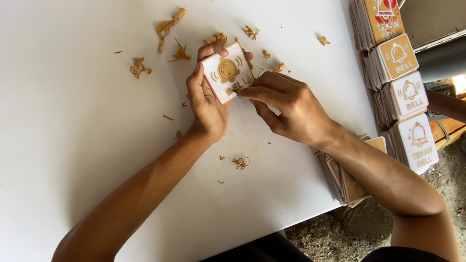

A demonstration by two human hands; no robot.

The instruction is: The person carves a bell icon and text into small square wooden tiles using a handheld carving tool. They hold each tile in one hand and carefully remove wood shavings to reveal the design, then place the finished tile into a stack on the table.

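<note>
My left hand (pixel 206 99) grips a small square white plaque (pixel 227 72) with a tan bell picture and tan lettering, held tilted just above the white table (pixel 73 145). The thumb lies along its left edge and the fingertips curl over its top corner. My right hand (pixel 286 104) pinches at the plaque's lower edge with thumb and forefinger, right on the lettering. Whether anything is between those fingertips is too small to tell.
Curled tan peelings (pixel 170 26) lie scattered over the table's far middle, more scraps (pixel 240 161) near my forearms. Several stacks of similar plaques (pixel 400 87) line the right edge, another stack (pixel 344 177) under my right forearm. Bare ground (pixel 349 233) lies beyond the table's edge.
</note>
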